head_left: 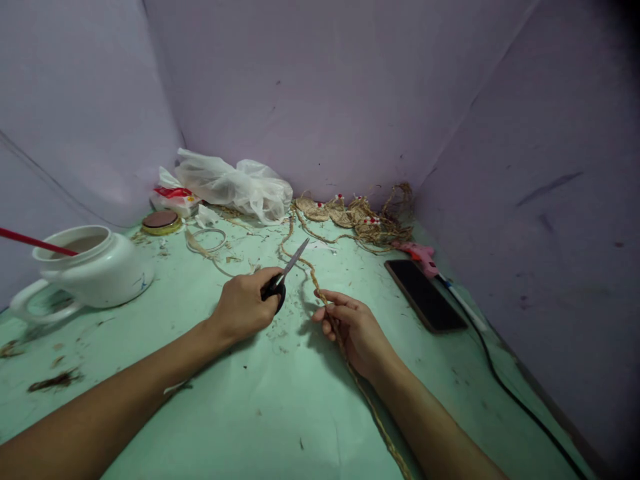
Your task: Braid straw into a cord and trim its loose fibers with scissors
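In the middle of the head view my left hand (246,300) is closed around the black handles of a pair of scissors (295,259). The blades point up and to the right, close together. To the right, my right hand (355,327) pinches a braided tan cord (367,400) between thumb and fingers. From there the cord runs down to the bottom edge, and away past the scissors' tips toward the back. At the back wall lie several flat woven fibre pieces (340,213) with small red and white bits on them, beside a loose tangle of cord.
A white pot-shaped mug (100,270) with a red stick in it stands at left. A round tin (161,223), a white plastic bag (235,187) and a clear ring (207,240) lie behind. A phone (425,297) and a pink glue gun (423,257) with a black cable are at right.
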A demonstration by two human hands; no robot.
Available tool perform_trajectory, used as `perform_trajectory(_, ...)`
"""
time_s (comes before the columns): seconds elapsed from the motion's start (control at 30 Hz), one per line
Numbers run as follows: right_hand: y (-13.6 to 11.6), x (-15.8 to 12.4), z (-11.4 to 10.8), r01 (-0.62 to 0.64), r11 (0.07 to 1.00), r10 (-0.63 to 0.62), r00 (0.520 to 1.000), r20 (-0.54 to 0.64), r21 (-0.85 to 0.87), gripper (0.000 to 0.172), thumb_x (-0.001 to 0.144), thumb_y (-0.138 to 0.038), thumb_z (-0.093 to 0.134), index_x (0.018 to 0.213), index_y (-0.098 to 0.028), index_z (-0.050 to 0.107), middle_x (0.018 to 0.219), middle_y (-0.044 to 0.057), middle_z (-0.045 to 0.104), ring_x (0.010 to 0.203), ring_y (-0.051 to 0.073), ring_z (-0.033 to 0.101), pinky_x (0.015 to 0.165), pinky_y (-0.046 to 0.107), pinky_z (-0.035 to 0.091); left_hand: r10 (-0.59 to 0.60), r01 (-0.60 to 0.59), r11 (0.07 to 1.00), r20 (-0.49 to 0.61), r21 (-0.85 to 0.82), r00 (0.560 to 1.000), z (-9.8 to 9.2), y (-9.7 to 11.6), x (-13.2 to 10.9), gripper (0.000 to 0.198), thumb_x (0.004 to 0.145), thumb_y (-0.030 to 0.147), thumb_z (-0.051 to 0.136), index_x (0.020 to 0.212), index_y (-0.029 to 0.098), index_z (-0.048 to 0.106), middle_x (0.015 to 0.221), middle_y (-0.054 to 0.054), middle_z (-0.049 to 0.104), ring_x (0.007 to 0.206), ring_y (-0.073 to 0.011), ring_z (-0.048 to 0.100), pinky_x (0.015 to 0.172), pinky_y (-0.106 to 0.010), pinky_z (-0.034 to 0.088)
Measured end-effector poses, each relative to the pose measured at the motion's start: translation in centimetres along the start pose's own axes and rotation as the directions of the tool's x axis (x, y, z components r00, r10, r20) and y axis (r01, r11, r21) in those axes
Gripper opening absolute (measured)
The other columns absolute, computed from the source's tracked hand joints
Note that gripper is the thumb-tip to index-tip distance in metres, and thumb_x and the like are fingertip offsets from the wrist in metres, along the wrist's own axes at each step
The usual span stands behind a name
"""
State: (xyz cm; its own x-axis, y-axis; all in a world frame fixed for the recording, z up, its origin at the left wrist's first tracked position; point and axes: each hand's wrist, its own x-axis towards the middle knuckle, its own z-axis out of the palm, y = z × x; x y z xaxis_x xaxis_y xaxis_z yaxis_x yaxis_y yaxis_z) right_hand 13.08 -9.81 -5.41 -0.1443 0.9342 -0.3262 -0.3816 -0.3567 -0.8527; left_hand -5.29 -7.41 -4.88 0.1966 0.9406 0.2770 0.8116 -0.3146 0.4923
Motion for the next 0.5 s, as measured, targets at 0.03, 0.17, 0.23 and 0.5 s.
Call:
perform_trajectory(0.03, 0.04, 0.08, -0.01, -0.014, 1.0, 0.014, 1.0, -0.018, 0.002, 0.027, 0.059, -0.013, 0.056, 0.086, -0.014, 0.06, 0.058, 0.002, 0.062, 0.041, 0.008, 0.046, 0.038, 0.019, 0.032, -0.008, 0.008, 1.0, 0.015, 0.003, 1.0, 0.09, 0.02, -0.02, 0.033, 0.07, 0.023, 0.046, 0.101, 0.025, 0.057, 0.078, 0.003, 0.066, 0.069, -0.0141, 0.058, 0.062, -0.023, 0.042)
perform_trajectory(0.17, 0.32, 0.35, -0.09, 0.005, 1.0, -0.004, 0.996, -0.092, 0.011, 0.017, 0.05, -0.005, 0.051, 0.064, -0.014, 0.057, 0.071, 0.005, 0.066, 0.053, 0.011, 0.055, 0.046, 0.021, 0.041, -0.029, 0.026, 0.999, 0.081, 0.04, 0.996, 0.31, 0.44, -0.23, 0.033, 0.07, 0.023, 0.045, 0.1, 0.026, 0.058, 0.081, 0.002, 0.066, 0.072, -0.0155, 0.059, 0.063, -0.024, 0.042)
perform_trajectory(0.23, 0.35, 0.39, -0.13, 0.033, 0.999, -0.032, 0.995, -0.099, 0.008, 0.017, 0.047, -0.003, 0.048, 0.058, -0.013, 0.055, 0.072, 0.005, 0.065, 0.054, 0.009, 0.053, 0.047, 0.018, 0.039, -0.029, 0.024, 0.998, 0.086, 0.058, 0.996, 0.37, 0.62, -0.34, 0.033, 0.07, 0.023, 0.044, 0.101, 0.026, 0.058, 0.082, 0.002, 0.066, 0.073, -0.0162, 0.06, 0.063, -0.025, 0.042)
perform_trajectory(0.5, -0.05, 0.3, -0.33, 0.093, 0.994, -0.098, 0.992, -0.077, -0.061, 0.022, 0.066, -0.027, 0.059, 0.084, -0.016, 0.061, 0.069, 0.001, 0.062, 0.037, 0.003, 0.028, 0.034, 0.018, 0.01, 0.128, -0.132, 0.987, 0.04, 0.089, 0.991, 0.53, 0.67, -0.85, 0.037, 0.069, 0.023, 0.046, 0.106, 0.026, 0.054, 0.086, 0.002, 0.067, 0.077, -0.0162, 0.061, 0.065, -0.026, 0.042)
